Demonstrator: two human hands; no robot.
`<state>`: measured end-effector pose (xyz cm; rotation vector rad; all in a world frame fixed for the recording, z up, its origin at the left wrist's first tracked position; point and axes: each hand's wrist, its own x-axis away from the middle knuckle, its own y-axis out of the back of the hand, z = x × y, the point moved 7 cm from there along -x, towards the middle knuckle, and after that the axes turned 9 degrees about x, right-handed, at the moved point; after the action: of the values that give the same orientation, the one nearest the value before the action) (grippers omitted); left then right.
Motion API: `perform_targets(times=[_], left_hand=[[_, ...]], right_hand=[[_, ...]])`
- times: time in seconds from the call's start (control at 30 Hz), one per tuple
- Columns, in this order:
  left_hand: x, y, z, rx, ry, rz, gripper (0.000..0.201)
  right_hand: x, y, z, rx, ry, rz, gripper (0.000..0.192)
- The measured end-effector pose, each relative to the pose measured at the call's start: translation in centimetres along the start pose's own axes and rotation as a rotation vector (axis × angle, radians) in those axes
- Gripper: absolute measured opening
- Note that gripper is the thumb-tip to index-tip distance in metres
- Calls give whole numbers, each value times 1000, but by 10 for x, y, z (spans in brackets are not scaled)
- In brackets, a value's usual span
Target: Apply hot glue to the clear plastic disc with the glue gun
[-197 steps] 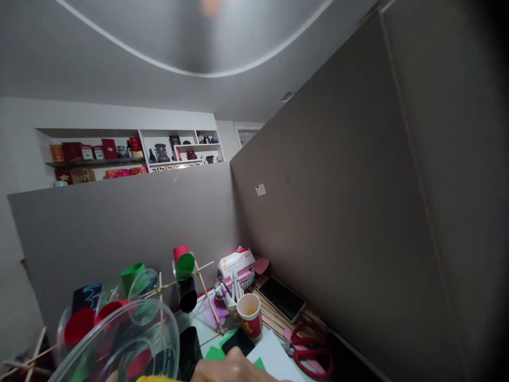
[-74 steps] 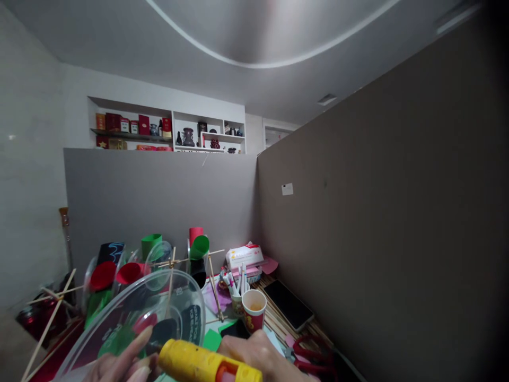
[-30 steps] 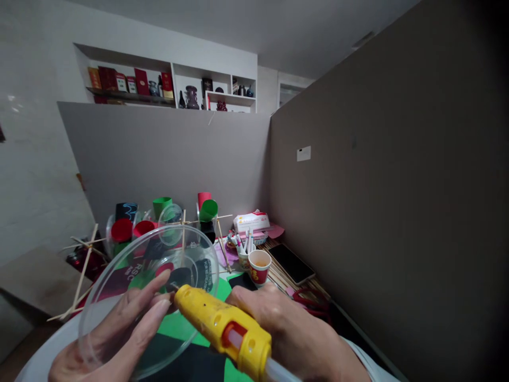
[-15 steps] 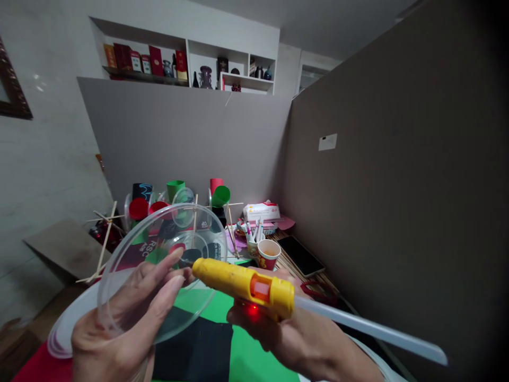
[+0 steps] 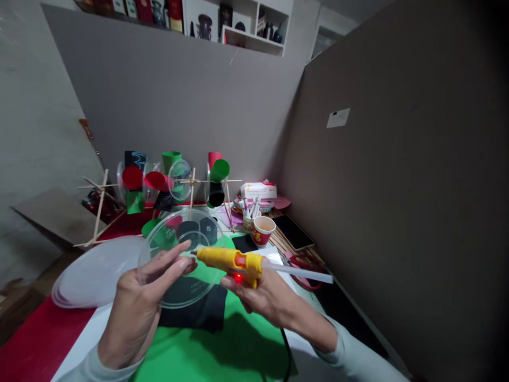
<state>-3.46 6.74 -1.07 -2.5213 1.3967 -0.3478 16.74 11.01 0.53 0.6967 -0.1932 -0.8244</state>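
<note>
A: Where is the left hand?

B: Raised above the worktop, forearm coming up from the lower left, palm turned towards the middle. It holds a clear plastic lid tilted on edge, so the lid faces the camera.

A: And its fingers?

B: Its fingers are stretched out long and close together across the front of the lid, with the tips near its centre. The thumb is hidden behind the hand, so I cannot tell how it clamps.

A: The right hand?

B: It comes in from the lower right, sleeve at the wrist, and is wrapped under a yellow glue gun. The fingers are curled shut about the handle. The gun lies about level, its nozzle pointing left and touching or all but touching the lid just by the left fingertips. A red light glows on the underside, and a pale glue stick juts out of the back towards the right.

A: What lies beneath?

B: Green paper and a black sheet on the worktop, a stack of clear lids to the left on a red sheet.

A: Further back?

B: A frame of wooden sticks bearing red, green and black paper cups, a red paper cup, a dark phone and red scissors by the grey partition.
</note>
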Motion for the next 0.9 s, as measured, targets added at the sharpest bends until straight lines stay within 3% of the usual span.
perform_targets(times=[0.1, 0.3, 0.47, 0.63, 0.9], left_hand=[[-8, 12, 26, 25, 76, 42, 70], [-19, 25, 58, 83, 144, 75, 55], [-23, 28, 72, 78, 213, 79, 34], [-26, 30, 81, 83, 254, 72, 31], [-28, 33, 89, 83, 279, 63, 37]], right_hand=[[-3, -17, -12, -192, -51, 24, 43], [-4, -33, -21, -266, -43, 71, 46], [-6, -44, -42, -315, -95, 91, 46], [-13, -56, -63, -356, -87, 84, 44], [-6, -50, -53, -359, -97, 100, 46]])
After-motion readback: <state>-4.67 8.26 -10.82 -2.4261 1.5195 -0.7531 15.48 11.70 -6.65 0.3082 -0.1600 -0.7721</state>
